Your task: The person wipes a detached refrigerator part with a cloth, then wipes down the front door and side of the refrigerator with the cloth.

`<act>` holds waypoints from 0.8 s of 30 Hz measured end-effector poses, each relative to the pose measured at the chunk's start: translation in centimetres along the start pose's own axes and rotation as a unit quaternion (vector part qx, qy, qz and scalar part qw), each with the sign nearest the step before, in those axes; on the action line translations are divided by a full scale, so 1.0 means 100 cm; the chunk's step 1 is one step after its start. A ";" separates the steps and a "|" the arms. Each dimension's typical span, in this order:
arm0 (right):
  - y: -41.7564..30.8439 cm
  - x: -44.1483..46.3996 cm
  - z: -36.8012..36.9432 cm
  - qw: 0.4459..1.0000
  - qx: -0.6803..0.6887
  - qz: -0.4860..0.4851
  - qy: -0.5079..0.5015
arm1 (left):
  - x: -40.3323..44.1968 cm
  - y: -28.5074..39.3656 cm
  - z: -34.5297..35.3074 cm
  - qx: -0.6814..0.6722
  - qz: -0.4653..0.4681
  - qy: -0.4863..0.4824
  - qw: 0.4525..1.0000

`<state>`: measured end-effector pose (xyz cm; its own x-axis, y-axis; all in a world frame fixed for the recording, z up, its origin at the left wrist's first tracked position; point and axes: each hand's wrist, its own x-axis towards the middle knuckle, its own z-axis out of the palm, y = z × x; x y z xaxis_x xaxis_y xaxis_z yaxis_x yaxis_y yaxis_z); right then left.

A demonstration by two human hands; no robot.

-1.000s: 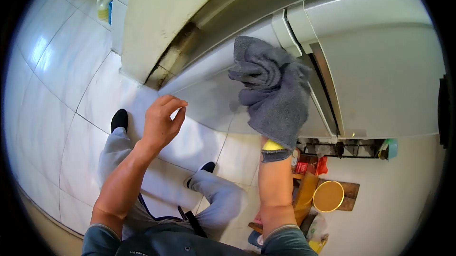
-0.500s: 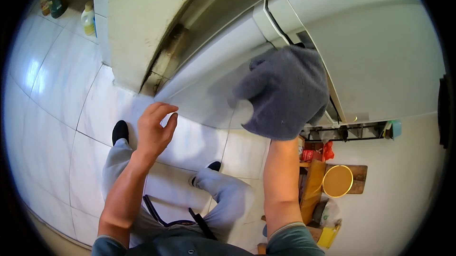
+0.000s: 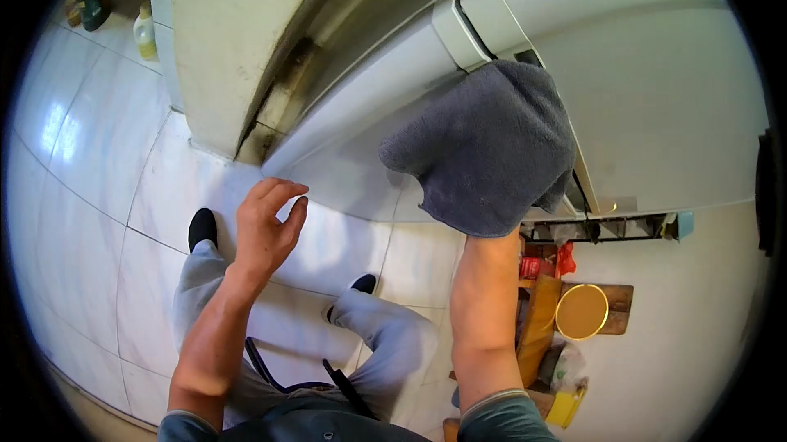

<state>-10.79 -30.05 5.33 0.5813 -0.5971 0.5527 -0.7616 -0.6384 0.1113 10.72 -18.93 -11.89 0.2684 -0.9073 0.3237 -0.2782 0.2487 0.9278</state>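
I see a bottle [image 3: 144,34] on the floor [image 3: 78,196] at upper left. A grey cloth [image 3: 496,147] before the pale panels [image 3: 656,106] hides the right hand; its grip I cannot tell. The left hand [image 3: 264,229] hangs empty, thumb slightly apart.

We see a plain slate-grey towel [image 3: 496,143] against a pale silver-grey refrigerator [image 3: 656,106]. Our trousers [image 3: 389,327] are light grey, our shirt [image 3: 510,419] dark teal, our shoes [image 3: 202,230] black. White floor tiles [image 3: 82,196] on the left carry faint grey veining and dark seams. On the right, a tan disc [image 3: 582,312] has a yellow rim.
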 end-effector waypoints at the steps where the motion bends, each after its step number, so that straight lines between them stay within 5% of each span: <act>1: -0.002 -0.001 0.000 1.000 -0.005 0.001 0.003 | 0.000 0.000 0.002 -0.003 0.002 -0.002 1.000; 24: 0.004 -0.007 0.006 0.999 0.003 0.044 0.010 | 0.000 0.004 0.004 -0.014 -0.002 -0.013 1.000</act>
<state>-11.33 -30.15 4.43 0.5073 -0.6410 0.5759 -0.8073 -0.5873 0.0575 10.28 -18.92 -11.63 0.2455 -0.9164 0.3161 -0.2518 0.2546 0.9337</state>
